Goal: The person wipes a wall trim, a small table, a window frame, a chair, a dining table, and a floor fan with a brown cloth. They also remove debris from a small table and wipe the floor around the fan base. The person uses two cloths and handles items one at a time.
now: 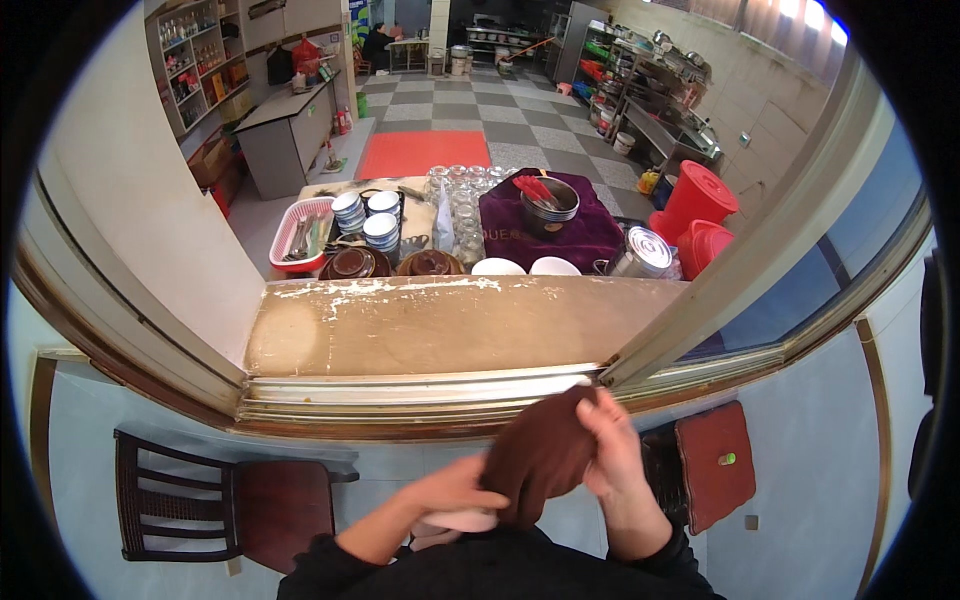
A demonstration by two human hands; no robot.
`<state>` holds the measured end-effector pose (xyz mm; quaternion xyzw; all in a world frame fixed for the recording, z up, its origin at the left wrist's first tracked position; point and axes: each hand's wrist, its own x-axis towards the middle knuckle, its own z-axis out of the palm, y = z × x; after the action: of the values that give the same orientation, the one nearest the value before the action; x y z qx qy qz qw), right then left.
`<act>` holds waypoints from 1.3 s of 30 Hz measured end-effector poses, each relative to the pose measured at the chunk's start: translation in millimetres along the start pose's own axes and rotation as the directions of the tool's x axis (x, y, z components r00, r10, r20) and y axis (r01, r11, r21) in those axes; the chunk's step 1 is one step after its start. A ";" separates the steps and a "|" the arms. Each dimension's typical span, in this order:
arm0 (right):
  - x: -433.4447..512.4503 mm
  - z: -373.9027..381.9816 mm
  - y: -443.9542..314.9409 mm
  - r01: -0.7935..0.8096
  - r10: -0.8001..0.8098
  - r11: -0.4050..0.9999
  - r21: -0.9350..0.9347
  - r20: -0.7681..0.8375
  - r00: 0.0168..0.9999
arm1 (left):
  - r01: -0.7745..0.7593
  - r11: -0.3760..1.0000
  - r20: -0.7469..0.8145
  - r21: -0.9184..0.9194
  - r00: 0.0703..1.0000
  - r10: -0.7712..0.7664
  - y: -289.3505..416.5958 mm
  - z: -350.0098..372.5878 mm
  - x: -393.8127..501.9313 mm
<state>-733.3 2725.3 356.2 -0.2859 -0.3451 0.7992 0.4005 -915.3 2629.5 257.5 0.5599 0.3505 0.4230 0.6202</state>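
A dark brown cloth [541, 454] is stretched between my two hands, low in the view in front of my body. My left hand [457, 487] holds its lower left side, the fingers partly blurred. At the upper right edge my right hand [611, 442] pinches the cloth between thumb and fingers. Just beyond the hands runs the metal track [420, 394] of a sliding window, with a worn tan sill [442, 322] behind it. A pale pinkish thing [459, 520] shows under my left hand; I cannot tell what it is.
Beyond the sill stand stacked cups [381, 227], upturned glasses [466, 202], white bowls [499, 267], a metal pot [551, 210] on purple cloth and a metal canister [641, 253]. The window frame [757, 217] slants at right. Chairs [281, 502] flank me. A person [377, 46] sits far back.
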 end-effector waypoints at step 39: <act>179.4 279.3 285.7 0.479 0.362 0.405 -0.779 0.618 0.698 | -0.366 0.781 -0.859 -0.506 0.300 -0.415 -3.7 -59.3 -209.9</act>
<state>-1157.2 2659.4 267.9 -0.1081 -0.8574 0.5015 0.0403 -1052.0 2460.6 238.1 -0.0491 0.4939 0.7477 0.4411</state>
